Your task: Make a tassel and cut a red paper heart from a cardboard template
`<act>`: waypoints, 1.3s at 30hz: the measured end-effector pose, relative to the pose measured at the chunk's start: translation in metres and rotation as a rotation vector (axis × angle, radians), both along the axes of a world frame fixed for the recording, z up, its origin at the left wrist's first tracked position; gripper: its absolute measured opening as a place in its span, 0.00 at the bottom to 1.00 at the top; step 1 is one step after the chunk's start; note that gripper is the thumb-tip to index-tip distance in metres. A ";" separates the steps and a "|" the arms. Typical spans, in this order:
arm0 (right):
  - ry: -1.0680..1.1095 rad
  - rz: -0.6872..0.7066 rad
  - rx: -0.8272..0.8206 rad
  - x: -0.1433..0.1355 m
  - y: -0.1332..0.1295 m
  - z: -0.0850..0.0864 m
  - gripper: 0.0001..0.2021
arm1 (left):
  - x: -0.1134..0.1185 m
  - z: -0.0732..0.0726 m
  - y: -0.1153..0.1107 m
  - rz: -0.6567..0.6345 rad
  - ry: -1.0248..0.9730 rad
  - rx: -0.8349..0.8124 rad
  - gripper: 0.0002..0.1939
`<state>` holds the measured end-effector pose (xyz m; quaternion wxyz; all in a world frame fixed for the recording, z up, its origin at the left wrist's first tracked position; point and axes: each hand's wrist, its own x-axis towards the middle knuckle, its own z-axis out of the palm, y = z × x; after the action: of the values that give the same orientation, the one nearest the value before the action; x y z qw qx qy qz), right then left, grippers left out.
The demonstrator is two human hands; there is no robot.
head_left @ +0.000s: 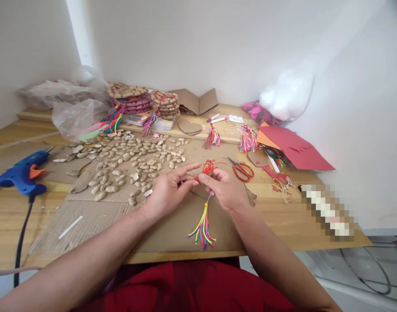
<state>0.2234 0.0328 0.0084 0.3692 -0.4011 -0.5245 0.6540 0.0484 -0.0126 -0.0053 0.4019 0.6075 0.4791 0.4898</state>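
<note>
Both my hands meet over the cardboard at the table's near middle. My left hand (168, 187) pinches a bundle of red cord (209, 165) from the left, its thumb and fingertips on the strands. From the right, my right hand (225, 187) grips the same cord between thumb and fingers. Loops of it stick up above the fingertips, and a loose end points right. Below the right hand hangs or lies a multicoloured tassel (204, 227) on a thin string; its upper end is hidden by the fingers. Red-handled scissors (242, 169) lie just beyond my right hand.
Many loose peanuts (143, 156) cover the cardboard at left. A blue glue gun (23, 173) with a black cable lies at far left. Stacked peanut mats (130, 97), more tassels (248, 138), a cardboard heart (189, 127) and red sheets (297, 147) sit toward the back.
</note>
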 end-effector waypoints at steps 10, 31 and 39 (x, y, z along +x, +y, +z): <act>0.180 0.068 -0.209 0.002 0.005 -0.004 0.20 | 0.002 -0.001 0.002 -0.057 -0.166 -0.054 0.25; 0.134 -0.048 0.079 -0.001 0.000 -0.001 0.12 | 0.002 0.013 0.004 -0.103 -0.451 -0.482 0.17; 0.075 -0.089 0.293 -0.001 -0.005 0.002 0.09 | 0.004 0.013 0.004 0.057 -0.402 -0.459 0.18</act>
<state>0.2226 0.0278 0.0103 0.4715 -0.3410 -0.5819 0.5681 0.0524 -0.0082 0.0074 0.6016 0.3779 0.5051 0.4901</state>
